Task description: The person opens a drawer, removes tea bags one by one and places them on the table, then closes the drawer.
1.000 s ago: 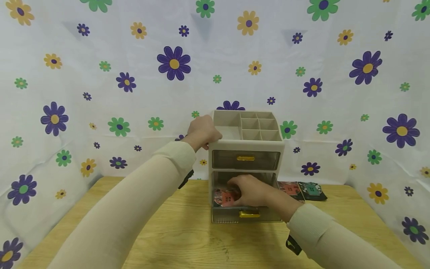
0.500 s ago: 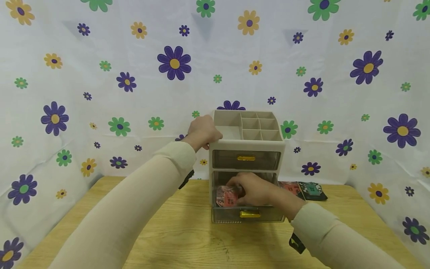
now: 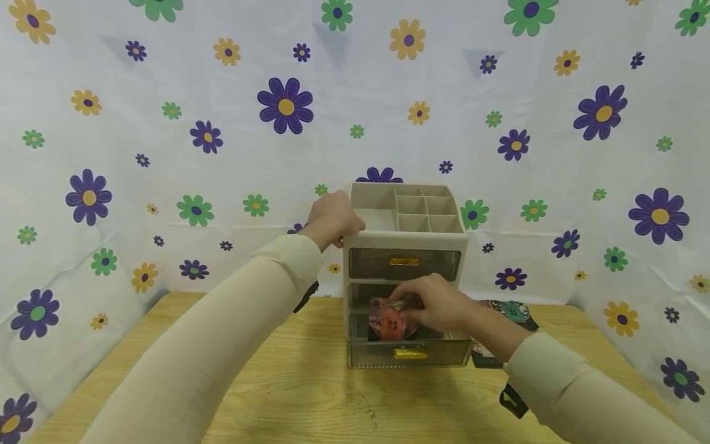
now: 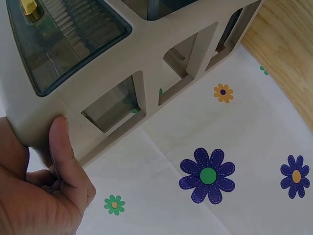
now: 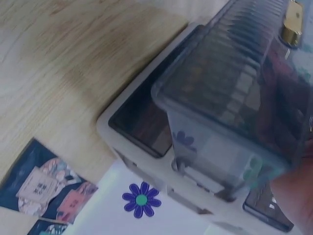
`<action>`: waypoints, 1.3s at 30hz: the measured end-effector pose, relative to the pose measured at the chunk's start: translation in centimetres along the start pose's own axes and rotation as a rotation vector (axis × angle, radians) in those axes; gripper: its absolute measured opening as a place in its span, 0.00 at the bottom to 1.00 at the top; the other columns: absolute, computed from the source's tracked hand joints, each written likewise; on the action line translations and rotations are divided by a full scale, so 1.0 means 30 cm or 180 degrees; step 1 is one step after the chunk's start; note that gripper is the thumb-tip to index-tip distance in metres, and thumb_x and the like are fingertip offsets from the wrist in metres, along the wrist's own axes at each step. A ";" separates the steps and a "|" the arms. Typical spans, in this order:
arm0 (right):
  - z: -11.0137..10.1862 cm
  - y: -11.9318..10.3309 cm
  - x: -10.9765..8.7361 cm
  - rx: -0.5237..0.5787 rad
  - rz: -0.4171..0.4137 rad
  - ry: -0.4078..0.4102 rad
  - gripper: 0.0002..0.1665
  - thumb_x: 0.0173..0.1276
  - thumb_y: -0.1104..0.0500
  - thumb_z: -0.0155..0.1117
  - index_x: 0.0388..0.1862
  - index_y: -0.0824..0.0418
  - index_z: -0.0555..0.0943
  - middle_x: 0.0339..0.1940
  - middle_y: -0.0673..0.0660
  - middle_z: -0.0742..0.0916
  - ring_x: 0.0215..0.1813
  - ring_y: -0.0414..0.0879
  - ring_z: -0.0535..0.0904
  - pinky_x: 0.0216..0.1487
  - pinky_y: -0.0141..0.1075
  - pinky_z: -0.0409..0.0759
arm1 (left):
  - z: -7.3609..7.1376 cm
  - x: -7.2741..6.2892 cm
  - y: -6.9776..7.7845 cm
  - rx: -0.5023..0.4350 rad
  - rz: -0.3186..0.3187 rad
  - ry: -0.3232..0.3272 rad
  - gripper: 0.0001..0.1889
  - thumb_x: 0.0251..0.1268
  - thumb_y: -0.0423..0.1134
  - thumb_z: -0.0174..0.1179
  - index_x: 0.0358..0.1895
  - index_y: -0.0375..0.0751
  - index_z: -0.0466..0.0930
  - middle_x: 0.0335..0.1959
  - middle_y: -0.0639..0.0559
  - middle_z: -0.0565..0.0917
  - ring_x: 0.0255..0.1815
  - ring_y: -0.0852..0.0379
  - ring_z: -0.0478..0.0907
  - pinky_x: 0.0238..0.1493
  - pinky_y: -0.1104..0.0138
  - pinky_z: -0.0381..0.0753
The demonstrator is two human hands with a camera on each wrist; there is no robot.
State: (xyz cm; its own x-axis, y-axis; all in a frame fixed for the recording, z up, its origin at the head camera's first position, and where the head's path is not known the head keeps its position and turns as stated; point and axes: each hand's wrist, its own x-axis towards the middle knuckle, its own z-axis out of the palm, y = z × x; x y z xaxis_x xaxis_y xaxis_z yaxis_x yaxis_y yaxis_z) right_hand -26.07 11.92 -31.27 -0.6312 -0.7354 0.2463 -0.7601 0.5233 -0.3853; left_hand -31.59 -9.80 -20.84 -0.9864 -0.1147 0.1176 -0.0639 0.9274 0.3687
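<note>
A cream desktop drawer organizer (image 3: 407, 239) stands on the table. My left hand (image 3: 334, 216) grips its top left edge; in the left wrist view that hand (image 4: 54, 191) has its thumb against the side frame. The organizer's lower smoky clear drawer (image 3: 383, 356) is pulled out. Just inside it, my right hand (image 3: 440, 302) pinches a flat dark packet (image 3: 388, 324) with a red label, which tilts upright behind the drawer front. In the right wrist view only part of the right hand (image 5: 293, 196) shows at the drawer, and the packet is hard to make out.
To the organizer's right lie several similar packets (image 5: 39, 191), one with a green label (image 3: 513, 310), partly hidden by the right arm in the head view. The upper drawer (image 3: 368, 264) is closed. A flowered white cloth (image 3: 222, 185) hangs behind the wooden table (image 3: 294, 382).
My right hand has raised the red-labelled packet inside the drawer and shifted it rightward. My left hand keeps its hold on the organizer's edge.
</note>
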 end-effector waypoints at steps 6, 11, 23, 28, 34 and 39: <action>-0.059 0.009 -0.033 0.0006 0.0011 0.0239 0.10 0.64 0.67 0.69 0.45 0.61 0.85 0.37 0.52 0.90 0.37 0.36 0.85 0.40 0.30 0.87 | 0.000 0.000 0.002 0.0012 0.0004 -0.0011 0.17 0.62 0.42 0.61 0.46 0.31 0.77 0.41 0.39 0.85 0.14 0.57 0.82 0.15 0.71 0.84; -0.113 0.019 -0.066 -0.0051 0.0185 0.0498 0.09 0.65 0.65 0.70 0.44 0.61 0.85 0.36 0.51 0.89 0.37 0.39 0.85 0.39 0.33 0.86 | 0.000 0.001 -0.001 0.0029 0.0022 -0.0014 0.16 0.62 0.42 0.61 0.45 0.31 0.77 0.41 0.39 0.85 0.14 0.57 0.82 0.16 0.71 0.84; -0.265 0.067 -0.180 -0.0196 0.0334 0.0952 0.09 0.64 0.67 0.70 0.43 0.65 0.85 0.34 0.55 0.89 0.32 0.41 0.85 0.32 0.29 0.85 | -0.001 -0.003 0.000 0.0047 0.0027 -0.0001 0.16 0.62 0.42 0.61 0.44 0.31 0.78 0.40 0.39 0.85 0.13 0.58 0.81 0.16 0.72 0.83; -0.317 0.099 -0.239 -0.0361 0.0543 0.1076 0.08 0.67 0.67 0.67 0.45 0.63 0.84 0.34 0.56 0.89 0.31 0.44 0.84 0.29 0.30 0.83 | -0.002 -0.002 0.000 0.0044 0.0019 0.0021 0.16 0.62 0.43 0.61 0.43 0.32 0.78 0.40 0.40 0.85 0.13 0.57 0.81 0.15 0.71 0.83; -0.338 0.167 -0.302 -0.0580 0.0835 0.1093 0.08 0.70 0.64 0.64 0.45 0.65 0.84 0.34 0.56 0.88 0.31 0.44 0.83 0.30 0.34 0.82 | -0.001 0.001 -0.003 0.0026 0.0014 0.0007 0.16 0.62 0.43 0.61 0.43 0.32 0.77 0.40 0.40 0.85 0.15 0.57 0.82 0.16 0.71 0.84; -0.328 0.247 -0.353 -0.0608 0.1175 0.0839 0.12 0.73 0.64 0.60 0.49 0.70 0.83 0.34 0.58 0.89 0.35 0.47 0.83 0.33 0.39 0.83 | 0.001 0.000 -0.001 -0.0029 0.0003 0.0004 0.16 0.61 0.43 0.62 0.43 0.32 0.77 0.41 0.39 0.85 0.14 0.57 0.82 0.16 0.71 0.84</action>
State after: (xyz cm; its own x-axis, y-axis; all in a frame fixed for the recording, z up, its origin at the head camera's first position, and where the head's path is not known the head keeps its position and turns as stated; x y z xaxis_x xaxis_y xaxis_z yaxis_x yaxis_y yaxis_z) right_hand -26.55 27.83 -27.98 -0.8627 -0.3648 0.3503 -0.4773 0.8163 -0.3255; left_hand -31.60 -9.81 -20.88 -0.9863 -0.1144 0.1192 -0.0617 0.9242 0.3769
